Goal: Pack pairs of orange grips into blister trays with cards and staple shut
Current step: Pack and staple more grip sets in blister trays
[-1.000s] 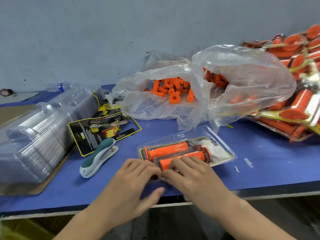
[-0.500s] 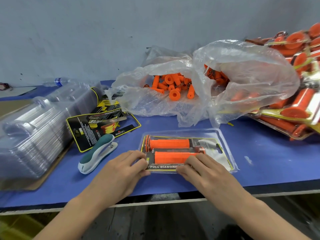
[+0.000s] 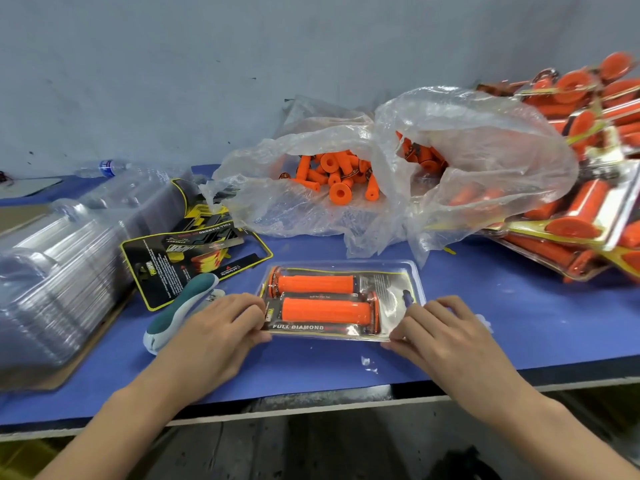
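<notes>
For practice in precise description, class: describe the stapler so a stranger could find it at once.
Start at the blue table. Left of the blister tray lies the stapler, beside the left hand. It alone is teal and white.

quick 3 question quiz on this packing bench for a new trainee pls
1. True or false: the blister tray in front holds two orange grips.
2. Where does the stapler lie relative to that tray? A) left of it B) right of it C) on top of it
3. Fill in: the loose grips at the back sit in a clear plastic ____.
Key: 1 true; 2 A; 3 bag.
</notes>
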`<action>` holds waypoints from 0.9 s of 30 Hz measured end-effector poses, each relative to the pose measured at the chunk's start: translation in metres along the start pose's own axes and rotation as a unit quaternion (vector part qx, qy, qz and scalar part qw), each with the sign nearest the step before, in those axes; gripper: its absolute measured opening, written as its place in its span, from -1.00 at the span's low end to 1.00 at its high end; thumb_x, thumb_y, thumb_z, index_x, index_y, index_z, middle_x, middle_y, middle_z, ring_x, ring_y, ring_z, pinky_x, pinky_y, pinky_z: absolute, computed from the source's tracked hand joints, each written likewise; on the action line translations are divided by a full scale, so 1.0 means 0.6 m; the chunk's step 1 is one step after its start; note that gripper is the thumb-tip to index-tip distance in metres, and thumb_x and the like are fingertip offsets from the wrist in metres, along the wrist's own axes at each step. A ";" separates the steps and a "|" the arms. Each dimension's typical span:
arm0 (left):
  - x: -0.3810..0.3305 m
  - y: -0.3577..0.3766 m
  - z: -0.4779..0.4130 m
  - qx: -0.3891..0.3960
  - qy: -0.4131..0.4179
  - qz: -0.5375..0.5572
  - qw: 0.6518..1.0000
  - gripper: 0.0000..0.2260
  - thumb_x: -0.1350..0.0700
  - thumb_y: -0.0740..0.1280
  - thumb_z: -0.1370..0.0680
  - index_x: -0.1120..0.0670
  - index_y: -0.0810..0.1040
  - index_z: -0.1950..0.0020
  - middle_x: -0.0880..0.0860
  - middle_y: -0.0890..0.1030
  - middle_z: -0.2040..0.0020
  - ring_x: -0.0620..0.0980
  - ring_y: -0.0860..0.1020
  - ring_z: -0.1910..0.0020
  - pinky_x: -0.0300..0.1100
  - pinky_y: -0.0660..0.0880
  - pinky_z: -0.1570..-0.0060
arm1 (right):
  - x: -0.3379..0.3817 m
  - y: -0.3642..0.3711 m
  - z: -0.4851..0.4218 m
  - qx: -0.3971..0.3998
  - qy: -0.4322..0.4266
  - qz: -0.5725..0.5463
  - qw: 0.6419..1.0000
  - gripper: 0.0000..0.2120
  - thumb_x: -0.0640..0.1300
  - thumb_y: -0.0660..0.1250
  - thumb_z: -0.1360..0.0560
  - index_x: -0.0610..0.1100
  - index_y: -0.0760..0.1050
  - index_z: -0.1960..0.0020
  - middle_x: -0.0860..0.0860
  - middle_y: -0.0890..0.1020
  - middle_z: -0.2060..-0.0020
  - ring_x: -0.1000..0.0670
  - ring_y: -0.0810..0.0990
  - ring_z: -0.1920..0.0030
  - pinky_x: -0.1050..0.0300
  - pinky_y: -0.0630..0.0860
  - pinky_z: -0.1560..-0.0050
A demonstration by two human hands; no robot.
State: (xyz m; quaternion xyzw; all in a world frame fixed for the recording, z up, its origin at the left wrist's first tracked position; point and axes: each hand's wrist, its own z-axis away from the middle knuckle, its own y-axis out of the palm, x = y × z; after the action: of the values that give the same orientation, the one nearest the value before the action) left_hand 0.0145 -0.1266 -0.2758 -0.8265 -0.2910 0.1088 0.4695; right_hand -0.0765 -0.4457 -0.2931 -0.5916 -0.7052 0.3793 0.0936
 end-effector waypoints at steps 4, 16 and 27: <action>-0.016 0.008 0.001 -0.018 -0.004 -0.006 1.000 -0.75 0.00 0.25 -0.60 0.12 0.63 0.06 0.02 0.62 0.01 0.01 0.59 0.11 -0.18 0.45 0.05 | -0.012 -0.002 0.004 0.006 0.008 0.002 1.000 -0.65 0.04 0.17 -0.66 -0.07 0.48 0.24 0.03 0.46 0.31 -0.08 0.46 0.32 0.02 0.46 0.05; -0.071 0.022 0.001 -0.068 0.110 0.011 0.992 -0.86 0.04 0.38 -0.60 0.09 0.62 0.07 0.00 0.55 0.15 0.02 0.51 0.16 -0.15 0.49 -0.02 | 0.058 0.009 -0.019 0.074 0.015 -0.084 0.994 -0.66 -0.24 0.50 -0.35 0.02 0.49 -0.03 0.04 0.51 0.07 -0.07 0.47 0.14 0.06 0.39 0.08; -0.015 0.001 -0.001 -0.042 0.059 -0.022 0.997 -0.82 0.04 0.29 -0.60 0.06 0.64 0.08 0.01 0.63 0.06 0.04 0.57 0.18 -0.10 0.47 0.07 | 0.021 -0.011 -0.031 0.110 0.017 -0.170 0.979 -0.86 -0.15 0.44 -0.50 0.03 0.51 0.04 0.12 0.53 0.09 0.04 0.45 0.12 0.18 0.37 0.05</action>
State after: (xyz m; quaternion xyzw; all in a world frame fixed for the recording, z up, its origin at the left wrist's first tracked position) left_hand 0.0079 -0.1327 -0.2767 -0.8441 -0.2851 0.0370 0.4526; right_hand -0.0742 -0.4264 -0.2803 -0.4560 -0.7476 0.4230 0.2332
